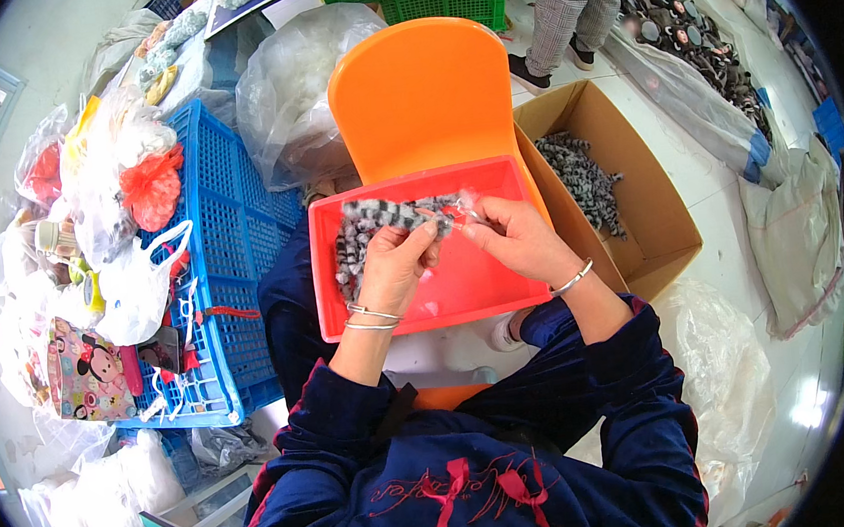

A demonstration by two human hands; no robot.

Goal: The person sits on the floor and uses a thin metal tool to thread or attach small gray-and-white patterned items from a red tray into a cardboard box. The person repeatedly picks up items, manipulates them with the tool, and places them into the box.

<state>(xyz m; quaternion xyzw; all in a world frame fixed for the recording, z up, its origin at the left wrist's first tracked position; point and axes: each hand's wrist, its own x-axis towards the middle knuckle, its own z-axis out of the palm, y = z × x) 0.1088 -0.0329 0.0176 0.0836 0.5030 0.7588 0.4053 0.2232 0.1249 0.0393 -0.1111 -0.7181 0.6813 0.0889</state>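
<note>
Both your hands pinch the grey checked fabric strip (378,217): left hand (397,261) mid-length, right hand (512,236) at its end (soft, light, floppy), above the red tray (465,295).

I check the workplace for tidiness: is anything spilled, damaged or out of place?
Nothing stands out. Both hands, left hand and right hand, hold a grey striped fuzzy strip over the shallow red plastic tray.
</note>
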